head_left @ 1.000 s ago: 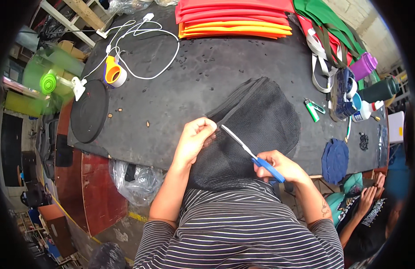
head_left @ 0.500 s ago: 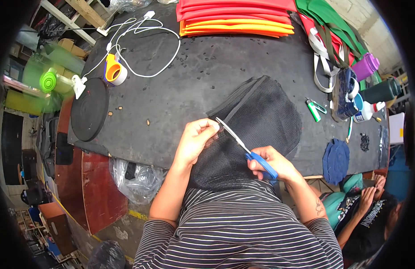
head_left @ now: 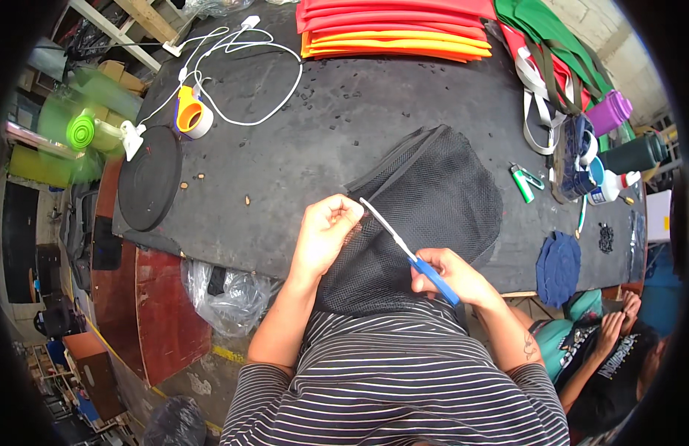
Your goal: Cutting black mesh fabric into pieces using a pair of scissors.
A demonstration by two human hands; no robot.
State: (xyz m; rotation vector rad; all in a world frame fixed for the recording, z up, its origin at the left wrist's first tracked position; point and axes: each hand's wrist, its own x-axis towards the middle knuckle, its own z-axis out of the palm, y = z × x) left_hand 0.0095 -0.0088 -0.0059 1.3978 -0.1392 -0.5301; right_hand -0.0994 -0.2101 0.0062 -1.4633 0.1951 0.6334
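Nearest the wearer, the black mesh [head_left: 452, 197] meets the striped shirt [head_left: 389, 372] at its near end and spreads over the dark table [head_left: 277, 156]. On the mesh's right near side, the right hand [head_left: 459, 275] curls around the blue handles of a pair of scissors [head_left: 398, 239], whose blades appear together and slant across the mesh. At the mesh's left edge, the left hand [head_left: 322, 234] pinches a bit of it between thumb and forefinger, the other fingers folded in.

The blade tips lie just beside those fingertips, so a slip of the pinch or a hurried snip could nick a finger. The mesh looks loose and rumpled; if a fold slid beneath the blades, a second layer might be cut, and slack could make the cut wander.

Right of the mesh lie navy cloth pieces [head_left: 558, 269]; beyond it, a red and orange fabric stack [head_left: 395, 33].
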